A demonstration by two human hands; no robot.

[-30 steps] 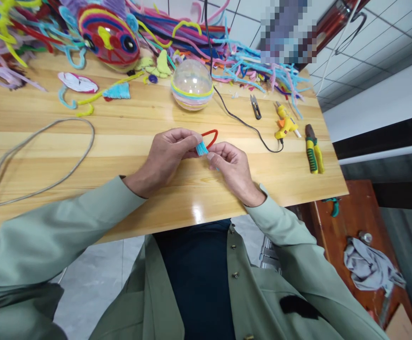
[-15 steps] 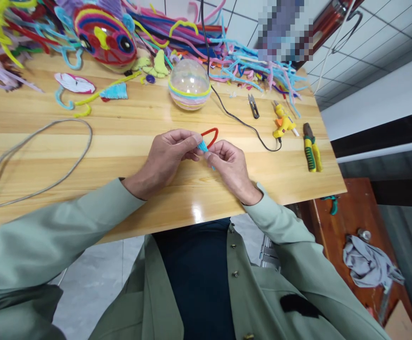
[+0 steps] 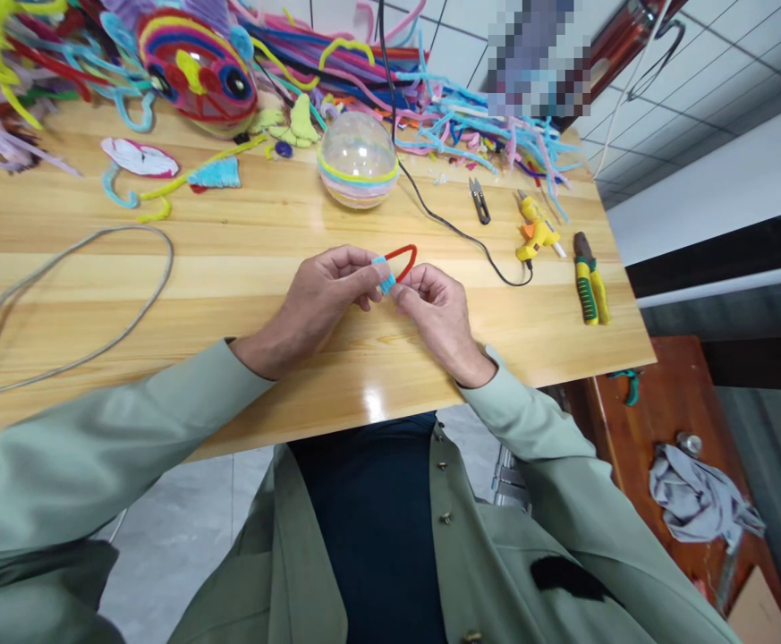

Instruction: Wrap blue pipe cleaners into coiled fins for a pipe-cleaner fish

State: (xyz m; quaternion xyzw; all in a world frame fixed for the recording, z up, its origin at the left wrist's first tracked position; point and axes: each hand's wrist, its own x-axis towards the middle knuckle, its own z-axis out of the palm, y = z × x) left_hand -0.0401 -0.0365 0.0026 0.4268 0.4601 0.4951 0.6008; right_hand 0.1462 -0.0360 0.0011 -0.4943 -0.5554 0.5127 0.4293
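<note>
Between my hands is a small piece of blue pipe cleaner point(image 3: 387, 283), folded or wound close together. A red pipe cleaner point(image 3: 403, 252) loops out from it, bent into a narrow arch above my fingers. My left hand point(image 3: 336, 291) pinches the blue part between thumb and fingers. From the other side, my right hand point(image 3: 438, 309) pinches the lower right of the piece, near the red end; its fingertips hide how the two colours join. Beyond my hands stands a clear plastic ball point(image 3: 358, 165) with yellow, blue and pink bands round its middle.
Black snips point(image 3: 479, 201), a yellow glue gun point(image 3: 536, 233) and green-yellow pliers point(image 3: 588, 282) lie to the right. A black cord runs from the glue gun. Heaped pipe cleaners point(image 3: 497, 134) and a decorated fish-like ball point(image 3: 197, 76) line the back. A grey cable point(image 3: 68, 255) loops at left.
The blue piece has turned in my fingers, and its end that stuck out below my right thumb no longer shows. The red loop has shifted slightly right.
</note>
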